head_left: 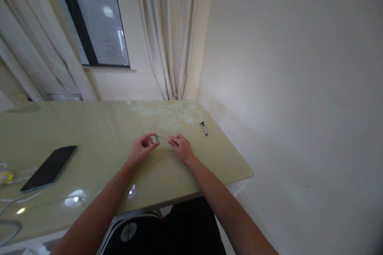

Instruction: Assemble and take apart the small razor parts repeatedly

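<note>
Over the table, both of my hands are on a small razor with a thin pale handle and a short green head. My left hand is closed in a pinch on the head, thumb below and finger above. At the other end, my right hand has its fingers wrapped round the handle, hiding part of it. A second razor, with a black head and a grey and black handle, lies on the table to the right, beyond my right hand and apart from it.
The glossy cream table meets a white wall on the right. On the left lie a dark tablet, white cables and a yellow item near clear plastic. Curtains and a window are behind.
</note>
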`<state>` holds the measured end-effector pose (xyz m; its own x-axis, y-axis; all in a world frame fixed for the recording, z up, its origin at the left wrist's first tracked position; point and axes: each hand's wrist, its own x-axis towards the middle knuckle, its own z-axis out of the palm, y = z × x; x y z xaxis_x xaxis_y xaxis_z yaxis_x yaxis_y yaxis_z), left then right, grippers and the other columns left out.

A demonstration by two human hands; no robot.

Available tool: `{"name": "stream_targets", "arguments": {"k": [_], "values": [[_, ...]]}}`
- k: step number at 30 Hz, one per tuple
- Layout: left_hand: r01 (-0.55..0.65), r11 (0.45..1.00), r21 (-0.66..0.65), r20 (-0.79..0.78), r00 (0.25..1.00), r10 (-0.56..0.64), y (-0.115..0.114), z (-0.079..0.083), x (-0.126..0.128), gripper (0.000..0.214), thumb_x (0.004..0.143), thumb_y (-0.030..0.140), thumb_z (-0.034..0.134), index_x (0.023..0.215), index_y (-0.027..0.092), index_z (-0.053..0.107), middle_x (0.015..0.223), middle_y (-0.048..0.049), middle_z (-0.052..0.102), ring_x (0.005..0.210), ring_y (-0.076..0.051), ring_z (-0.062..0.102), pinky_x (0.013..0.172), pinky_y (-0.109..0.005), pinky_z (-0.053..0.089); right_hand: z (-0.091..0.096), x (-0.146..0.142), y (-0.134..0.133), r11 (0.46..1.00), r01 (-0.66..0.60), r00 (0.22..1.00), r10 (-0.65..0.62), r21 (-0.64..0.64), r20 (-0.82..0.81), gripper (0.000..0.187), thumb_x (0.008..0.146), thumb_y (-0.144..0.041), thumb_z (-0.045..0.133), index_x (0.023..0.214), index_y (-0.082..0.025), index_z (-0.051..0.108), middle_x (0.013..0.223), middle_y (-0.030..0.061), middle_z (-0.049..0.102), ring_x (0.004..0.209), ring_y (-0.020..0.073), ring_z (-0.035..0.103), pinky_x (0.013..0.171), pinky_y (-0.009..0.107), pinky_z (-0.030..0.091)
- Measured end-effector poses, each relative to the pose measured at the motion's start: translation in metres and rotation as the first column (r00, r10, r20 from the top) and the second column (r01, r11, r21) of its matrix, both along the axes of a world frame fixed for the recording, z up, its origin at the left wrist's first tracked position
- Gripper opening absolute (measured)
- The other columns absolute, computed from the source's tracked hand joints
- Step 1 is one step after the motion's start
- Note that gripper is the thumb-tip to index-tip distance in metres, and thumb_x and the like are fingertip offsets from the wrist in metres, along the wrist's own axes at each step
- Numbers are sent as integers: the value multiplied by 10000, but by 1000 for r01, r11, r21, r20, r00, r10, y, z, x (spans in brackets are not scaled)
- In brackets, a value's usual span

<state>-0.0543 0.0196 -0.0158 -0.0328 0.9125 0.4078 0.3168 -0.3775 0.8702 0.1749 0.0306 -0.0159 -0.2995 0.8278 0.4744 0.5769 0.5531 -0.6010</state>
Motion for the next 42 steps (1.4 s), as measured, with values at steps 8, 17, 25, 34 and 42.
{"name": "stream_targets", "arguments": {"k": [8, 17, 25, 34, 42], "values": [[6, 1000, 2, -4, 1000, -6, 0, 0, 0, 554, 718, 526, 832, 1150, 195, 729, 731, 31, 602, 525, -82, 447, 491, -220, 349, 0, 0, -1, 1000, 10, 1000, -10, 1, 5, 245, 1021, -322, 626, 1188, -227, 778, 847, 18, 577, 777, 151, 545, 735, 251, 401], [18, 1000, -10, 29, 999, -17, 1, -1, 0, 558, 706, 523, 841, 1146, 199, 729, 718, 40, 588, 518, -81, 436, 485, -221, 338, 0, 0, 0, 1000, 7, 1000, -7, 15, 1, 228, 1024, -313, 618, 1146, -216, 785, 827, 14, 571, 760, 150, 542, 741, 256, 409], [19, 1000, -18, 31, 999, -18, 1, -2, -1, 557, 725, 515, 838, 1165, 196, 719, 732, 40, 587, 538, -82, 453, 501, -220, 341, 2, 1, -1, 1000, -1, 1000, 1, -5, -14, 224, 1021, -324, 623, 1132, -223, 789, 830, 11, 572, 741, 139, 529, 727, 244, 408], [24, 1000, -16, 47, 999, -23, 2, -2, -2, 560, 723, 517, 840, 1171, 203, 716, 724, 36, 588, 549, -90, 469, 515, -221, 351, 0, 0, 0, 1000, -10, 1000, 10, -16, -15, 237, 1011, -334, 641, 1166, -230, 788, 832, 14, 591, 743, 140, 553, 733, 246, 426], [21, 1000, -16, 35, 999, -20, 0, 0, -1, 555, 724, 511, 836, 1165, 195, 717, 711, 36, 591, 548, -90, 478, 515, -223, 353, -1, 1, 1, 1000, -12, 998, 11, -13, -61, 219, 983, -315, 682, 1137, -215, 801, 826, 13, 595, 737, 134, 559, 723, 238, 431]]}}
